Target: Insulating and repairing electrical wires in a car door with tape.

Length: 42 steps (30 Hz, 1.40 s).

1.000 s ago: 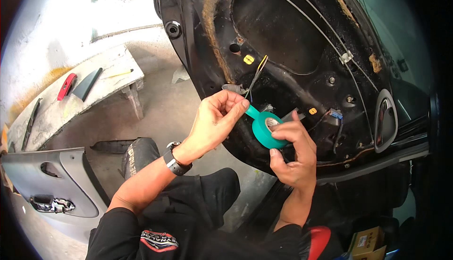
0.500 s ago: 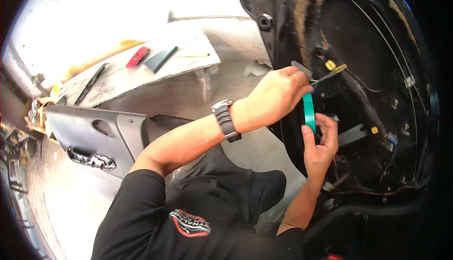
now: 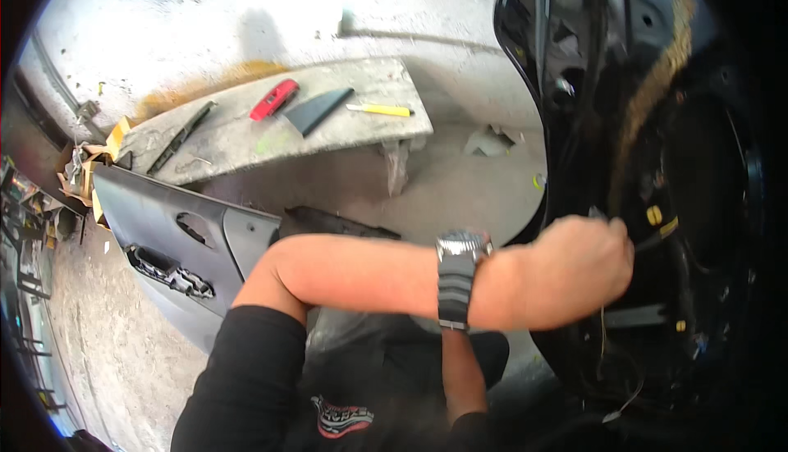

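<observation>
My left hand (image 3: 579, 267), wearing a black-strapped watch on the wrist, is closed at the black car door (image 3: 566, 157), beside its wiring (image 3: 602, 345); what its fingers hold is hidden. My right forearm (image 3: 460, 370) rises beneath the left one, which hides my right hand. The green tape roll is out of sight. The door has a rough tan strip (image 3: 652, 99) of residue and small yellow clips (image 3: 653, 215).
A worn bench (image 3: 246, 148) against the white wall carries a red tool (image 3: 273, 99), a dark triangular panel (image 3: 320, 110), a yellow-handled tool (image 3: 382, 110) and a black strip (image 3: 180, 136). A grey door trim panel (image 3: 189, 255) leans before it, near cardboard boxes (image 3: 82, 173).
The view has swung left, showing more bench. My left forearm has moved across in front of my right hand, hiding it and the tape that both hands held earlier.
</observation>
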Motion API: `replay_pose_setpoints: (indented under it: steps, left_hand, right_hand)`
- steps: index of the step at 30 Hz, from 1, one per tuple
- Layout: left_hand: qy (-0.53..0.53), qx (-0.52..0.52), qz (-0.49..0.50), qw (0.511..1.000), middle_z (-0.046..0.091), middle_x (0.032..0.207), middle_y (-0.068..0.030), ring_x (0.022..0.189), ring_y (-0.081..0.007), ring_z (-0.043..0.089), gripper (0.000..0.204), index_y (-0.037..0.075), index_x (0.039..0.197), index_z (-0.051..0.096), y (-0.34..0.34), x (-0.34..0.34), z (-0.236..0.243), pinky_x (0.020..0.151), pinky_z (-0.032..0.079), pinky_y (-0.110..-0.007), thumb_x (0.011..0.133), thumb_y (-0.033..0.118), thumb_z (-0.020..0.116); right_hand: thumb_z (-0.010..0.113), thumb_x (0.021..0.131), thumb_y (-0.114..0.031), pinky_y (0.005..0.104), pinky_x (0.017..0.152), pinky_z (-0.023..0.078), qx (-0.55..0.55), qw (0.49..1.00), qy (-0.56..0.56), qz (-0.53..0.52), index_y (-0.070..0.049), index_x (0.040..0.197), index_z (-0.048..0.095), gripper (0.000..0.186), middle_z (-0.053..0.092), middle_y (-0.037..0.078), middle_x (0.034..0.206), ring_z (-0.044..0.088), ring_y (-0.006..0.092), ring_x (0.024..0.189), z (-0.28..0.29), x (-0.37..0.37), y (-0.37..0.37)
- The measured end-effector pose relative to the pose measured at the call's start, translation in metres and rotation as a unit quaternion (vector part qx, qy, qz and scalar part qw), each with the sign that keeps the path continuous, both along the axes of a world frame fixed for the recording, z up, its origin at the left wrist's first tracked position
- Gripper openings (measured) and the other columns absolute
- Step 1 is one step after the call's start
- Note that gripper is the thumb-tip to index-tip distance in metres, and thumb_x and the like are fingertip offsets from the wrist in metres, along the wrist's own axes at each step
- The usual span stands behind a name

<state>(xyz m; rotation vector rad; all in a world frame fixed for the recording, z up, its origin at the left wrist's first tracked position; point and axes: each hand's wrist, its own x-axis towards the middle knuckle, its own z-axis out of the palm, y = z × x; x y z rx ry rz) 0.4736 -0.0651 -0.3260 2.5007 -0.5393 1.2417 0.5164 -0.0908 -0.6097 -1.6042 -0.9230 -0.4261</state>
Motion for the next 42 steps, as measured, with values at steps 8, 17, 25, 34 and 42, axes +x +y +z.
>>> replay_pose_setpoints:
  steps: [8, 17, 25, 34, 42]
  left_hand:
    - [0.031, -0.053, -0.026, 0.998, 0.055, 0.075, -0.0116, 0.059, -0.0187, 0.060, 0.018, -0.005, 0.080, 0.063, -0.018, 0.000, -0.002, 0.047, 0.049, -0.028, 0.073, 0.011, 0.062]
    - [0.073, 0.021, -0.080, 0.994, 0.056, 0.084, -0.0095, 0.077, -0.0210, 0.061, 0.015, -0.003, 0.081, 0.064, 0.004, 0.015, -0.003, 0.053, 0.052, -0.031, 0.071, 0.007, 0.063]
    - [0.214, -0.150, -0.150, 0.953, 0.062, 0.078, -0.0115, 0.069, -0.0209, 0.064, 0.009, -0.003, 0.086, 0.062, 0.046, 0.001, 0.036, 0.061, 0.048, -0.029, 0.081, 0.001, 0.070]
    - [0.349, -0.130, -0.076, 0.925, 0.055, 0.084, 0.0003, 0.070, -0.0057, 0.048, 0.018, 0.001, 0.096, 0.060, 0.039, -0.011, 0.040, 0.061, 0.039, -0.023, 0.082, -0.001, 0.071]
    - [0.292, -0.118, -0.096, 0.944, 0.057, 0.088, 0.0033, 0.078, -0.0014, 0.048, 0.024, 0.001, 0.101, 0.055, 0.034, -0.012, 0.024, 0.066, 0.039, -0.018, 0.083, -0.003, 0.070]
  right_hand:
    - [0.052, 0.089, 0.001, 0.0461, 0.095, 0.046, -0.166, 0.969, -0.128, 0.129, 0.003, 0.109, 0.061, 0.022, 0.059, 0.021, 0.115, 0.056, 0.0405, 0.109, 0.060, 0.073, 0.266]
    - [0.048, 0.092, -0.013, 0.0550, 0.096, 0.038, -0.314, 0.929, -0.196, 0.005, 0.000, 0.101, 0.065, 0.023, 0.060, 0.020, 0.105, 0.057, 0.0358, 0.102, 0.025, 0.105, 0.294]
    - [0.062, 0.088, -0.013, 0.0432, 0.078, 0.050, -0.114, 0.993, -0.004, 0.029, 0.002, 0.108, 0.057, 0.025, 0.063, 0.023, 0.101, 0.064, 0.0368, 0.092, 0.027, -0.041, 0.035]
    - [0.064, 0.090, -0.006, 0.0283, 0.066, 0.049, -0.090, 0.957, 0.261, 0.085, 0.001, 0.102, 0.063, 0.015, 0.065, 0.011, 0.084, 0.066, 0.0193, 0.075, 0.177, -0.063, -0.181]
    - [0.059, 0.092, -0.010, 0.0382, 0.070, 0.052, -0.105, 0.992, 0.023, -0.072, -0.002, 0.112, 0.060, 0.021, 0.067, 0.016, 0.090, 0.066, 0.0352, 0.080, 0.245, -0.057, -0.185]
